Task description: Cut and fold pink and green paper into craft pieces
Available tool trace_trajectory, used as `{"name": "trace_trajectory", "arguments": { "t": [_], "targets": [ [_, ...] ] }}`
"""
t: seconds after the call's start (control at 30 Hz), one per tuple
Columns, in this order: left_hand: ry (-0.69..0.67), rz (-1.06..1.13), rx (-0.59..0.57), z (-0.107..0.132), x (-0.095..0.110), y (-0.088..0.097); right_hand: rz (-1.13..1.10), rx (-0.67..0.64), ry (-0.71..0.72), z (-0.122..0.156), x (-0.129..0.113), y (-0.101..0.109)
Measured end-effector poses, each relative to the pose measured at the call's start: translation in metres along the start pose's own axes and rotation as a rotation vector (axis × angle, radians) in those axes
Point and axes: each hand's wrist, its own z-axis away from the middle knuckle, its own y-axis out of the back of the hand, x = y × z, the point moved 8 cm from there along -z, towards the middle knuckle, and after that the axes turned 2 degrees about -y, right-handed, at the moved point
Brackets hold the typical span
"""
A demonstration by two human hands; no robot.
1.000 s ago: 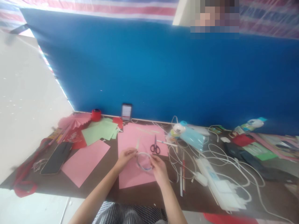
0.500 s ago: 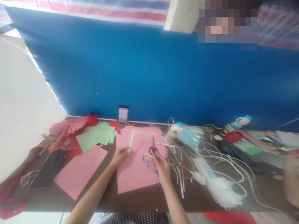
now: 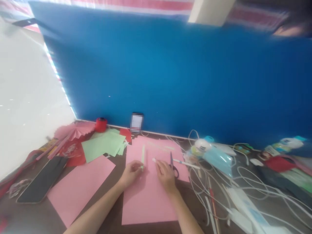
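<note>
My left hand [image 3: 131, 175] is closed in a pinch on the lower end of a narrow light-green paper strip [image 3: 143, 152], which points away from me above a pink sheet [image 3: 148, 204]. Across from it, my right hand [image 3: 165, 175] has thumb and fingers pressed together on a small whitish piece [image 3: 154, 160], too blurred to name surely. Dark-handled scissors [image 3: 175, 170] lie just right of that hand, partly covered by it. Further pale strips [image 3: 168, 148] rest at the sheet's far end. The ring-shaped tape roll is not visible.
Green sheets [image 3: 104, 144], another pink sheet [image 3: 81, 188] and a dark phone-like slab [image 3: 42, 180] lie to the left. A phone [image 3: 136, 123] leans on the blue partition [image 3: 156, 71]. White cables [image 3: 195, 188], a power strip [image 3: 251, 204] and a blue packet [image 3: 218, 159] crowd the right.
My right hand has left the scissors and tape roll and moved closer to my left hand, now pinching a small whitish piece. The left hand keeps the green strip. The view has shifted.
</note>
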Motion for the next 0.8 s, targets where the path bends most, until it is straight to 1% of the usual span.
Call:
{"name": "trace_trajectory", "arguments": {
  "t": [0.07,0.1,0.13,0.2,0.27,0.37,0.47,0.53,0.63,0.8],
  "targets": [
    [-0.041,-0.032,0.032,-0.003,0.001,0.006,0.037,-0.069,0.117,0.01,-0.006,-0.01],
    [-0.029,-0.034,0.048,-0.005,-0.001,0.009,0.041,-0.086,0.148,0.014,-0.008,-0.013],
    [-0.01,-0.03,0.07,-0.007,-0.002,0.013,0.036,-0.09,0.164,0.016,-0.01,-0.014],
    [0.01,-0.033,0.053,-0.013,-0.003,0.015,0.005,-0.095,0.16,0.017,-0.012,-0.015],
    [-0.036,-0.072,0.044,-0.019,0.0,0.018,-0.044,-0.123,0.13,0.014,-0.013,-0.017],
    [-0.091,-0.124,0.087,-0.022,0.002,0.025,-0.109,-0.182,0.075,0.008,-0.016,-0.019],
    [-0.094,-0.123,0.156,-0.021,-0.003,0.033,-0.137,-0.203,0.019,0.005,-0.018,-0.019],
    [-0.08,-0.079,0.169,-0.02,-0.006,0.034,-0.139,-0.198,-0.017,0.004,-0.019,-0.02],
    [-0.05,-0.011,0.134,-0.019,-0.008,0.032,-0.132,-0.21,-0.071,0.005,-0.018,-0.025],
    [-0.057,0.014,0.044,-0.018,-0.001,0.022,-0.155,-0.221,-0.159,0.006,-0.013,-0.032]
  ]
}}
